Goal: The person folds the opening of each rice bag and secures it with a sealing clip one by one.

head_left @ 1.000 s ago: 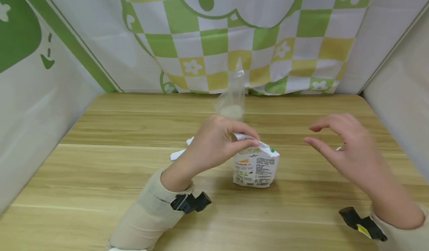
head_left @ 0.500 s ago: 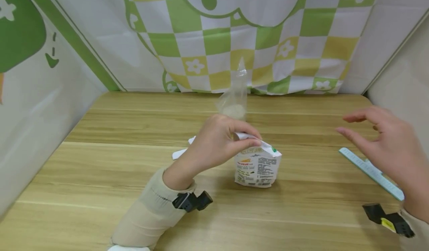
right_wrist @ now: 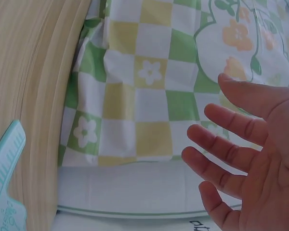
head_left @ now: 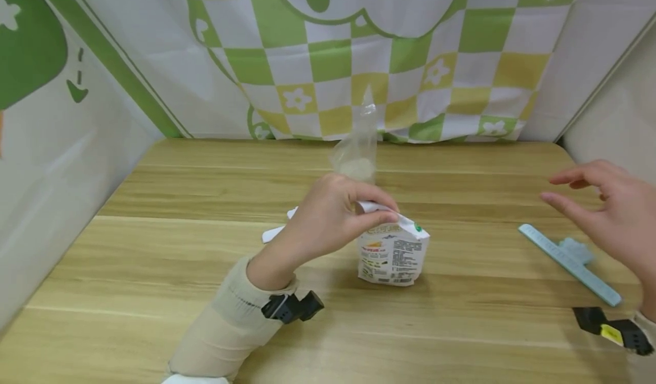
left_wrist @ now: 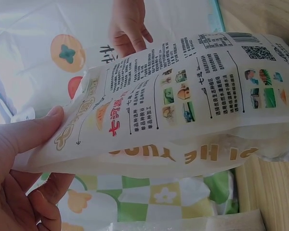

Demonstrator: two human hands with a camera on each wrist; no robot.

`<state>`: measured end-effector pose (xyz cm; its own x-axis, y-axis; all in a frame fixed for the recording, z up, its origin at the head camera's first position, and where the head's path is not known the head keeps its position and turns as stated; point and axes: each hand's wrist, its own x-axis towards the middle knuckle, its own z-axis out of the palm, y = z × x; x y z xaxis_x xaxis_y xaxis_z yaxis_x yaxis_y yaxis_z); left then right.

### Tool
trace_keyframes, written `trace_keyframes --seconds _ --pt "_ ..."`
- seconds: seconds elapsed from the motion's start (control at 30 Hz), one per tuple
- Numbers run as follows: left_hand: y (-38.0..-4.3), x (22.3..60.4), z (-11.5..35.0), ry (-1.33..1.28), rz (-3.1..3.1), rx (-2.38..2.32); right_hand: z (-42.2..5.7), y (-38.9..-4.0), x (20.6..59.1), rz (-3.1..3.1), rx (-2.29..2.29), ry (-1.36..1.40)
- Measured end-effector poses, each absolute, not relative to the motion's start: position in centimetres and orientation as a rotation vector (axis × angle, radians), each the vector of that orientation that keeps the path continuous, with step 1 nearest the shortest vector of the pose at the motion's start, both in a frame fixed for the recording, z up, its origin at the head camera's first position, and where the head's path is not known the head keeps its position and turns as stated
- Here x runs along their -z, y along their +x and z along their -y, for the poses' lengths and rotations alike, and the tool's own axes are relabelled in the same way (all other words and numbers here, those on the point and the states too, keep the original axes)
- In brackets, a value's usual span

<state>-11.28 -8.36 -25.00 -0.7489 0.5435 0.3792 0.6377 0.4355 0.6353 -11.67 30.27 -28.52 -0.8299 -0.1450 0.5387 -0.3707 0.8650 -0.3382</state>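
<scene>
My left hand pinches the folded top edge of a white printed bag that stands upright on the table. In the left wrist view the thumb lies on the bag's printed face, with fingers behind it; brown letters show on a lower panel. Off to the right my right hand is held in the air with fingers apart, and nothing is in it. Below and left of that hand lies a light blue bag clip, a long bar with a wider grip. Part of the clip shows in the right wrist view.
A clear plastic bag with pale contents stands upright behind the left hand, its base hidden. White flat pieces stick out left of that hand. A checkered cloth hangs along the table's back edge.
My right hand has moved right, away from the printed bag, and the light blue clip has come into sight beneath it. The left hand keeps its pinch on the bag.
</scene>
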Motion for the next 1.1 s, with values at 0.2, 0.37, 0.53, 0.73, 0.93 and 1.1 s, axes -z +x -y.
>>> trace_keyframes --seconds 0.2,0.37,0.53,0.73,0.93,1.1 --pt "-11.3 25.1 8.3 -1.063 2.552 1.207 -31.5 -12.1 29.0 2.574 -0.601 0.353" --pt "-11.3 25.1 8.2 -1.068 2.547 1.197 -32.5 -12.4 29.2 2.657 -0.593 0.301" --pt "-11.3 25.1 8.2 -1.064 2.555 1.188 -33.3 -12.7 29.4 2.752 -0.582 0.258" --pt "-11.3 25.1 8.2 -1.061 2.561 1.184 -34.7 -13.3 29.8 2.849 -0.575 0.25" --pt "-11.4 25.0 8.2 -1.06 2.558 1.178 -36.0 -14.1 30.6 2.917 -0.531 0.338" --pt "-11.3 25.1 8.2 -1.057 2.565 1.187 -36.6 -14.1 31.2 2.985 -0.527 0.419"
